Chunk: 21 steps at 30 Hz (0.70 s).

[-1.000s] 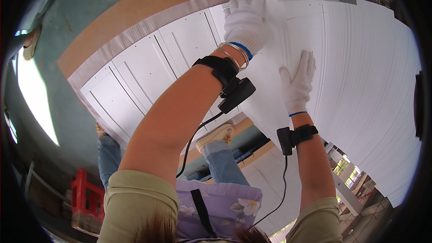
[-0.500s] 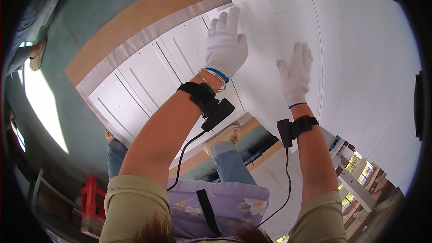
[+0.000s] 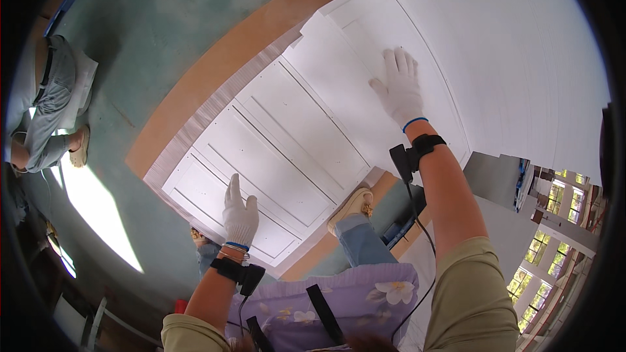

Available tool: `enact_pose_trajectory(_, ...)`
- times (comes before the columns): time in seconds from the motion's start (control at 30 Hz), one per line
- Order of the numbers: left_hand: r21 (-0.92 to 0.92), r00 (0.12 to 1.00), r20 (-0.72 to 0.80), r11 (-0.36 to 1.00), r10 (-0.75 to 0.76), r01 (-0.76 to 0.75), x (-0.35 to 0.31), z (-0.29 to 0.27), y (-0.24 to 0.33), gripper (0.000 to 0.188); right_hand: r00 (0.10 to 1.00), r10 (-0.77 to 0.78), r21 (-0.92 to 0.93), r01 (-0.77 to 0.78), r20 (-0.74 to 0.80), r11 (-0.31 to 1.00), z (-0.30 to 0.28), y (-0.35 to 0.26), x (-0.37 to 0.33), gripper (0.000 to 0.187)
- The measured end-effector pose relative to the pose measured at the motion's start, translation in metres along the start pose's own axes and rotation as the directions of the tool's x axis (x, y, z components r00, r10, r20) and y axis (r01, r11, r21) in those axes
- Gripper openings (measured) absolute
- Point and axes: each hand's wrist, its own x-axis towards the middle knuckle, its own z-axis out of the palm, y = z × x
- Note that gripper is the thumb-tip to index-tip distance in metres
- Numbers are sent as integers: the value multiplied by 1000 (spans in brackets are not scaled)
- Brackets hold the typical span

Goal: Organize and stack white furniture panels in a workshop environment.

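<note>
My left hand (image 3: 241, 214), in a white knit glove with blue cuff trim, is open over the left part of a white grooved panel (image 3: 274, 146). Its fingers point away from me and the thumb stands apart; whether it touches the surface I cannot tell. Farther right, my right hand (image 3: 401, 88), gloved the same way, lies open with spread fingers on a smooth white board (image 3: 326, 65) beside the grooved part. Small dark holes dot the grooved panel. Neither hand grips anything. Black straps with small devices and cables circle both wrists.
Beneath the panel lie a wood-grain board (image 3: 190, 140) and a larger brown board (image 3: 261, 29). A big white sheet surface (image 3: 521, 52) fills the right side. Another person's leg (image 3: 55, 146) shows at far left on the green floor (image 3: 156, 45). My shoe (image 3: 352, 207) is near the panel's edge.
My left hand has moved left and nearer to me, from the panel's far right part to its left part. My right hand stays flat on the white surface. The view has shifted.
</note>
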Motion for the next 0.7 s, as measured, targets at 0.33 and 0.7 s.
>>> enact_pose_trajectory(0.33, 40, 954, -96, 957, -283, 288, -68, -126, -33, 65, 907, 392, -144, -373, 151, 917, -38, 22, -62, 71)
enact_pose_trajectory(0.7, -723, 944, 224, 607, -243, 328, -120, -340, -191, 48, 256, 848, -247, -882, 464, 401, -283, 53, -509, 47)
